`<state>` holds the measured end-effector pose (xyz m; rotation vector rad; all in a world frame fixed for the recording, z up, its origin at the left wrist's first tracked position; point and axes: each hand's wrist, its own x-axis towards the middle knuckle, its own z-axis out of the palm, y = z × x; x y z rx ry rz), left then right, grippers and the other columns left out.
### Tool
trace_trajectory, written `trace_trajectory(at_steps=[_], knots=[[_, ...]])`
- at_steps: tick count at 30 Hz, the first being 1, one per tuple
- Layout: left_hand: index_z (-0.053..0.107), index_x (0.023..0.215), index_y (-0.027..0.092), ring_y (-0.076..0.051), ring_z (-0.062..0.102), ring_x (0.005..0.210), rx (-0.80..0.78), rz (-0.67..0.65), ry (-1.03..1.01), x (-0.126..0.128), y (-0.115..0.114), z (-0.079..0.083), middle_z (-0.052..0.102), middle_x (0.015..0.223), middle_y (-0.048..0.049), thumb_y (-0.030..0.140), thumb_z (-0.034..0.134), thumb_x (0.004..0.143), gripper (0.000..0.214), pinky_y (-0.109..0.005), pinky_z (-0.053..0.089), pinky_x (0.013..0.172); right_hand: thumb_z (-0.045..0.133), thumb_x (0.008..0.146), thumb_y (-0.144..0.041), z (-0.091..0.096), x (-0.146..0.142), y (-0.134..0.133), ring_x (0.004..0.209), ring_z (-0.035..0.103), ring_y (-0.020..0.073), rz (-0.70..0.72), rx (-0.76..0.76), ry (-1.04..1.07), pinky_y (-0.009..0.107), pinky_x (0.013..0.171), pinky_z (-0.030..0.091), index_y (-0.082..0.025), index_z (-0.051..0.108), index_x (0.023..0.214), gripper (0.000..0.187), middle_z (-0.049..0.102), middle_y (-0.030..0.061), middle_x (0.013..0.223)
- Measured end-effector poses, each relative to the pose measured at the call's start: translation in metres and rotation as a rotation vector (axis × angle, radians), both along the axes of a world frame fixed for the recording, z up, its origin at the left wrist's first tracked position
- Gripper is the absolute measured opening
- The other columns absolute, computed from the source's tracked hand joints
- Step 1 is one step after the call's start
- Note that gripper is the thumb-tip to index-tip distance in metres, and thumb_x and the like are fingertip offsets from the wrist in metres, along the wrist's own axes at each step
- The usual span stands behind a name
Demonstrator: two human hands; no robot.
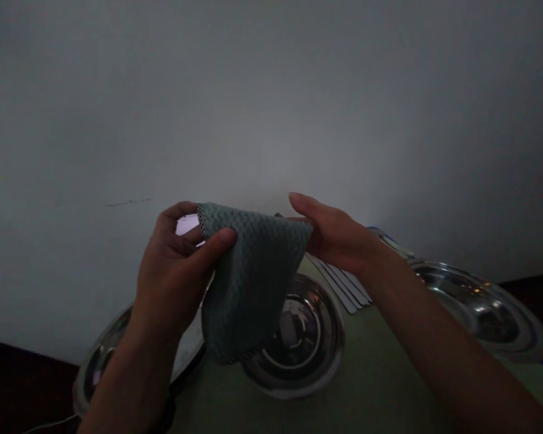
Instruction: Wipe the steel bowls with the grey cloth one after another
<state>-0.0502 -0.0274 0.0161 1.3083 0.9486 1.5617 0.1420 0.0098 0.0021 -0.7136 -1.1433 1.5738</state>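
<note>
A grey-green textured cloth (248, 277) hangs in the air between my two hands. My left hand (176, 271) pinches its left corner between thumb and fingers. My right hand (332, 235) grips the cloth's right edge, fingers pressed together. Something pale and flat shows behind my left fingers, too hidden to name. Below the cloth a steel plate (308, 349) lies on the pale green table (375, 386).
A second steel plate (479, 307) lies at the right and a third (104, 355) at the left table edge. Several flat metal utensil handles (344, 283) lie side by side behind my right wrist. A plain grey wall fills the background. The room is dim.
</note>
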Motion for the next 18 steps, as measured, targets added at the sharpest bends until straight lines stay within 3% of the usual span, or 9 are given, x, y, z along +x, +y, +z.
trace_trajectory(at_steps=[2, 5, 7, 9, 12, 14, 18], knots=[[0.036, 0.106, 0.027, -0.01, 0.064, 0.052, 0.068, 0.084, 0.006, 0.001, -0.001, 0.001, 0.07, 0.069, 0.0073, 0.017, 0.077, 0.065, 0.059, -0.018, 0.053, 0.05, 0.068, 0.078, -0.036, 0.001, -0.002, -0.006, 0.076, 0.061, 0.0132, 0.026, 0.007, 0.001, 0.028, 0.069, 0.053, -0.026, 0.032, 0.138, 0.071, 0.063, 0.0027, 0.099], [0.031, 0.11, 0.029, -0.009, 0.062, 0.05, 0.148, 0.135, 0.063, 0.002, -0.002, 0.001, 0.069, 0.067, 0.0084, 0.015, 0.074, 0.068, 0.062, -0.017, 0.052, 0.05, 0.067, 0.078, -0.042, 0.003, 0.001, -0.009, 0.088, 0.062, 0.0155, 0.001, 0.077, -0.002, 0.029, 0.07, 0.054, -0.033, 0.024, 0.142, 0.077, 0.055, 0.0057, 0.125], [0.035, 0.108, 0.029, -0.009, 0.061, 0.05, 0.159, 0.153, 0.097, 0.002, -0.001, 0.0, 0.069, 0.067, 0.0081, 0.015, 0.074, 0.069, 0.056, -0.017, 0.051, 0.049, 0.067, 0.077, -0.042, 0.004, 0.004, -0.01, 0.099, 0.061, 0.0186, -0.04, 0.164, -0.062, 0.033, 0.074, 0.055, -0.038, 0.027, 0.141, 0.076, 0.045, 0.0049, 0.14], [0.046, 0.1, 0.026, -0.008, 0.06, 0.051, 0.14, 0.159, 0.113, 0.0, 0.001, -0.001, 0.069, 0.068, 0.0068, 0.018, 0.075, 0.069, 0.044, -0.014, 0.049, 0.046, 0.072, 0.072, -0.032, 0.004, 0.008, -0.009, 0.109, 0.057, 0.0205, -0.056, 0.299, -0.152, 0.036, 0.083, 0.054, -0.039, 0.04, 0.135, 0.071, 0.041, 0.0007, 0.145], [0.057, 0.085, 0.021, -0.005, 0.057, 0.052, 0.075, 0.165, 0.137, -0.007, 0.004, -0.001, 0.066, 0.07, 0.0054, 0.022, 0.076, 0.069, 0.026, -0.011, 0.043, 0.043, 0.073, 0.069, -0.018, 0.003, 0.011, -0.008, 0.117, 0.053, 0.0199, -0.055, 0.501, -0.265, 0.038, 0.096, 0.048, -0.033, 0.061, 0.114, 0.049, 0.048, -0.0029, 0.141], [0.059, 0.085, 0.021, -0.006, 0.056, 0.052, 0.027, 0.145, 0.201, -0.013, 0.004, -0.001, 0.065, 0.067, 0.005, 0.027, 0.075, 0.071, 0.021, -0.011, 0.042, 0.043, 0.069, 0.071, -0.014, 0.003, 0.011, -0.008, 0.113, 0.057, 0.018, -0.045, 0.548, -0.309, 0.038, 0.098, 0.046, -0.027, 0.066, 0.104, 0.036, 0.058, -0.0009, 0.131], [0.059, 0.106, 0.024, -0.014, 0.066, 0.064, -0.077, -0.086, 0.425, -0.029, 0.001, 0.003, 0.07, 0.082, -0.0009, 0.027, 0.079, 0.064, 0.047, -0.019, 0.052, 0.051, 0.068, 0.074, -0.014, 0.003, 0.011, -0.007, 0.1, 0.064, 0.0158, -0.073, 0.516, -0.318, 0.036, 0.093, 0.049, -0.022, 0.067, 0.097, 0.024, 0.07, 0.0017, 0.109]])
